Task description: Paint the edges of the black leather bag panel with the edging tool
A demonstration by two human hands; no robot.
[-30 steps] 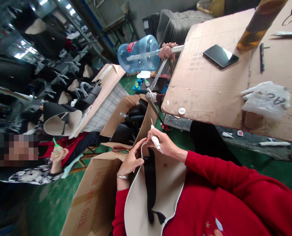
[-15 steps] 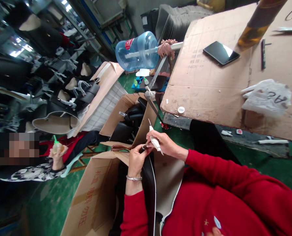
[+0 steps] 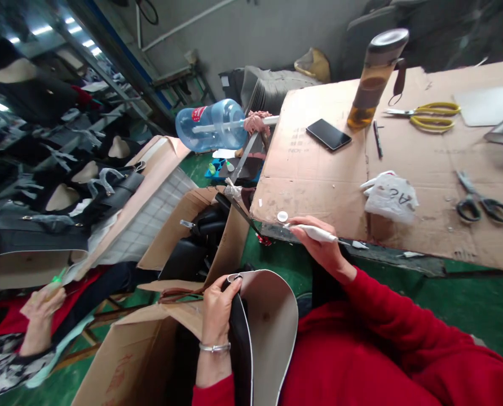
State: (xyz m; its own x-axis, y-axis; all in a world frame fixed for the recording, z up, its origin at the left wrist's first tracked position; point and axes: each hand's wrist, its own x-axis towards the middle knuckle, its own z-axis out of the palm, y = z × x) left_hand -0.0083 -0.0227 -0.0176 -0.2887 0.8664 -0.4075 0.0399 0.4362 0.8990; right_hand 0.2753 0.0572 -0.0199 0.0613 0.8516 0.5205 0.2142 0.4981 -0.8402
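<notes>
My left hand [image 3: 219, 309] is closed on the upper edge of a black bag [image 3: 239, 338] with a pale lining and white edging, which stands open against my lap. In my right hand [image 3: 325, 248] is a thin pointed tool [image 3: 318, 232] wrapped in white, gripped like a pen. Its tip is beside a small white cap [image 3: 282, 216] near the table's corner; I cannot tell whether they touch. A crumpled plastic bag [image 3: 391, 197] with writing on it lies farther right on the table.
The cardboard-covered table [image 3: 319, 180] carries a phone [image 3: 329, 135], a bottle of amber liquid [image 3: 372, 84], yellow-handled snips [image 3: 433, 117] and black scissors [image 3: 482, 203]. Cartons [image 3: 127, 344] stand at left. A co-worker's hand [image 3: 44, 304] holds a green-tipped bottle. A blue water jug [image 3: 211, 125] hangs behind.
My right hand has moved away from my left hand and the bag edge, up to the white cap with the tool. The view has swung right, bringing the scissors into sight.
</notes>
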